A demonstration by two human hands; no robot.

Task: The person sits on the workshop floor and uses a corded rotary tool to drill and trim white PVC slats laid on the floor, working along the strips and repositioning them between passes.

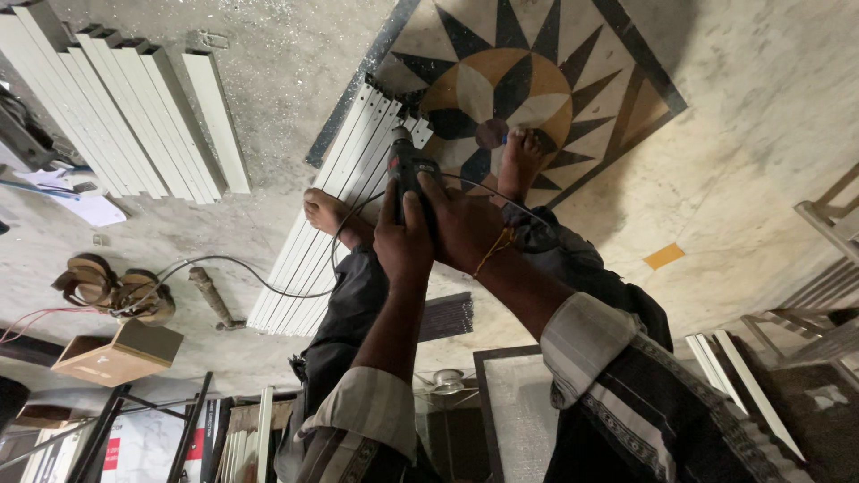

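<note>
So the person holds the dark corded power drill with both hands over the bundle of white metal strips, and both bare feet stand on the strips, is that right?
Not quite. In the head view only one bare foot rests on the bundle of white metal strips; the other bare foot stands on the patterned star floor inlay. The left hand and right hand do hold the dark corded power drill.

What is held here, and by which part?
Both hands, left hand and right hand, grip the body of a dark corded power drill.

floor: pale speckled stone with inlaid star medallion. white channel sections stacked top left. small cardboard box, possibly a metal frame at right edge.
</note>
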